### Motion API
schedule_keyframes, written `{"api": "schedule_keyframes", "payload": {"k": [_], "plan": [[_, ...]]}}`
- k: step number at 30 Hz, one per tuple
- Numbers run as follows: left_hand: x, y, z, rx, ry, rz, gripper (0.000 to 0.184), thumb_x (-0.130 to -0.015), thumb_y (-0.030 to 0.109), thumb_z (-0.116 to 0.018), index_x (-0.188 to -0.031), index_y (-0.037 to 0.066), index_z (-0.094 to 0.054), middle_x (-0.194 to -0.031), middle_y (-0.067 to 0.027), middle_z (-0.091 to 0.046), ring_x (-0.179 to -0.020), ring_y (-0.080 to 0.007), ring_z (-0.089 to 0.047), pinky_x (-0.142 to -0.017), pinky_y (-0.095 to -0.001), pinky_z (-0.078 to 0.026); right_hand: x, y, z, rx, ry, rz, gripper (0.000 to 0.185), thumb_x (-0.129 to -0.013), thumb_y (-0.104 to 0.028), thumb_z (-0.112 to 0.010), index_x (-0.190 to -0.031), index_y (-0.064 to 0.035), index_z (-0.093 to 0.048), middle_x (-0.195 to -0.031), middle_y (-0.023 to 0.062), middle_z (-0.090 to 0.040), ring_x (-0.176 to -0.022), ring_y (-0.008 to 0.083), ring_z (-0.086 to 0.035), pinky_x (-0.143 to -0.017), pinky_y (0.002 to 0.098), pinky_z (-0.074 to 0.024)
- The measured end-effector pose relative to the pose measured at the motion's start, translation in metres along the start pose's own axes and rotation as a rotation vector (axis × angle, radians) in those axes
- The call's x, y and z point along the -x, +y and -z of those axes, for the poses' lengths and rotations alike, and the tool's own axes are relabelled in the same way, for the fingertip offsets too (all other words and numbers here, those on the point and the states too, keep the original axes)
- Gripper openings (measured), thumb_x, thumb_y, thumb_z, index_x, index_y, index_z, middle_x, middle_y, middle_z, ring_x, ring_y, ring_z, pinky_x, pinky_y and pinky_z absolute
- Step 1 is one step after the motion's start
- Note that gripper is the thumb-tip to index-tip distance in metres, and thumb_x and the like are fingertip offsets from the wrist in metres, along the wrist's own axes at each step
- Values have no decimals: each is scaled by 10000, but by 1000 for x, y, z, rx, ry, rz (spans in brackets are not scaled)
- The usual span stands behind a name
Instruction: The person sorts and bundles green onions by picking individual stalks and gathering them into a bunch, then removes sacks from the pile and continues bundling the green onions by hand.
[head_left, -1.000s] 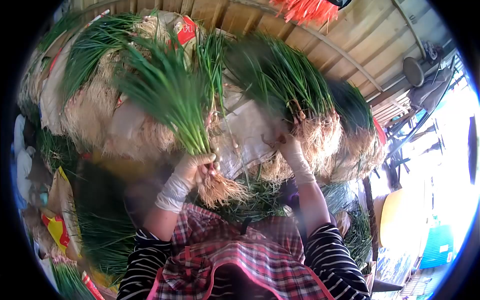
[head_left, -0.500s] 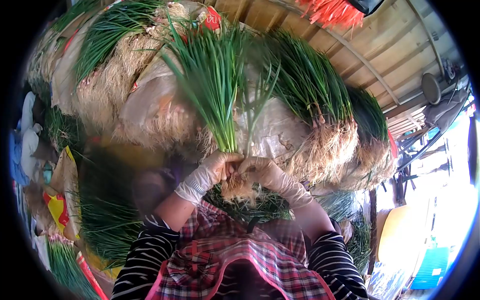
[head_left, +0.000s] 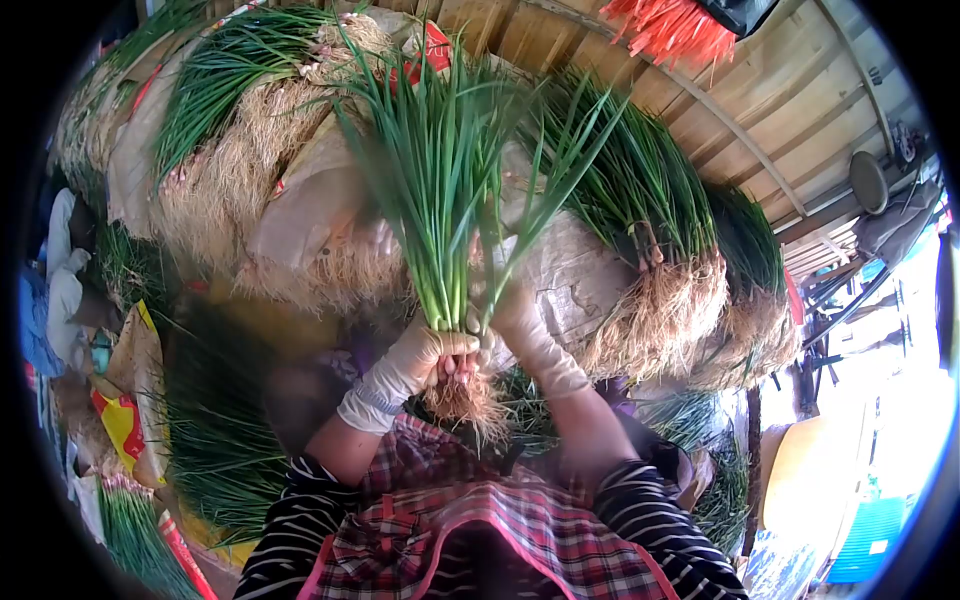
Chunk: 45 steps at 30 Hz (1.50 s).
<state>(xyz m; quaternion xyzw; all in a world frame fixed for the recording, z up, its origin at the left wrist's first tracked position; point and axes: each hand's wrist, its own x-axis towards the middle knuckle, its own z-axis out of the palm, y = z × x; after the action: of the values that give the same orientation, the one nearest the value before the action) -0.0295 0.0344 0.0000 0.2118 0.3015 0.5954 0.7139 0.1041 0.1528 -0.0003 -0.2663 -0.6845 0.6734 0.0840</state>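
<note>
My left hand [head_left: 422, 358], in a pale glove, is wrapped round a bunch of green onions [head_left: 445, 230] just above the roots. The bunch stands upright, leaves pointing away from me and tan roots hanging below the fist. Close on its right side is my right hand [head_left: 515, 318], also gloved, at the base of a few leaves that lean right. Motion blurs its fingers, so its grip cannot be made out. Behind lie a large rooted pile of green onions [head_left: 640, 190] on the right and another pile [head_left: 240, 80] at the upper left.
Pale sacking [head_left: 575, 275] lies beneath the piles. Dark green leaves [head_left: 225, 440] are heaped at the lower left, beside a red and yellow bag [head_left: 122, 420]. Red strips [head_left: 670, 30] hang at the top. A blue crate [head_left: 865, 540] stands at the lower right.
My right hand has come from the right pile to the held bunch, and leaves leaning right now stand beside it. My left hand has moved the bunch rightward and turned it more upright.
</note>
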Motion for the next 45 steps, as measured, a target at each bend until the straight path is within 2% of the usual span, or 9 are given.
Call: {"api": "schedule_keyframes", "payload": {"k": [2,8,17,22,28,34,36,42,45], "plan": [[-2,-5,12,-107,68,-22,184,-716,-22,-597,-872,27,-513,-807,-140,-594,-547,-165,-561,-429,-282,-488,13,13,-9,1044,-15,-188,241,-774,-82,-546,-1013,-93,-574,-869,118,-607,-821,226,-604,-693,322,-515],[-5,-3,7,-145,129,10,155,-707,-28,-597,-840,3,-524,-665,-96,-570,-477,-145,-542,-408,-256,-469,57,-48,11,945,384,414,313,-771,21,-450,-1042,-66,-578,-1004,127,-594,-881,259,-599,-746,338,-506],[-7,-8,2,-101,138,-6,165,-720,-8,-613,-848,23,-514,-706,-116,-590,-508,-168,-568,-391,-262,-464,21,-67,1,1831,8,747,86,-773,-49,-527,-839,-66,-579,-812,47,-606,-623,153,-592,-557,248,-506],[3,2,-1,-16,108,-25,156,-723,5,-617,-848,12,-525,-678,-138,-591,-498,-180,-578,-385,-267,-473,26,-64,41,1162,228,-452,175,-854,-180,-520,-891,-20,-581,-694,35,-609,-574,169,-596,-568,266,-524],[3,-2,-9,-164,148,83,171,-725,-2,-601,-885,-29,-544,-558,-133,-556,-411,-185,-542,-363,-272,-467,45,-22,-13,689,224,406,135,-781,-37,-561,-910,-33,-602,-796,127,-617,-660,222,-607,-637,317,-462],[-10,-15,-10,-240,153,-9,162,-744,0,-560,-893,11,-499,-657,-139,-571,-457,-163,-540,-383,-278,-481,38,-24,13,1276,291,550,182,-744,10,-521,-880,-71,-610,-698,86,-586,-540,197,-545,-515,303,-435],[3,7,-29,-228,26,-99,94,-773,32,-535,-851,22,-485,-701,-134,-575,-524,-159,-572,-397,-263,-493,23,0,53,845,558,-233,121,-785,-58,-532,-883,-67,-602,-652,48,-548,-496,145,-495,-450,301,-420],[11,15,-11,100,-90,-80,359,-694,106,-660,-993,-20,-508,-764,-123,-596,-573,-140,-575,-414,-215,-492,81,-27,102,237,1015,121,387,-817,-157,-568,-1187,-94,-474,-1172,109,-518,-1035,187,-514,-913,309,-373],[-1,15,-2,242,-203,-138,380,-703,90,-638,-1039,-35,-511,-949,-168,-573,-665,-143,-575,-467,-198,-499,83,-21,134,-33,1149,242,386,-794,-55,-554,-1159,-62,-429,-1165,102,-469,-1019,158,-480,-852,286,-405]]}}
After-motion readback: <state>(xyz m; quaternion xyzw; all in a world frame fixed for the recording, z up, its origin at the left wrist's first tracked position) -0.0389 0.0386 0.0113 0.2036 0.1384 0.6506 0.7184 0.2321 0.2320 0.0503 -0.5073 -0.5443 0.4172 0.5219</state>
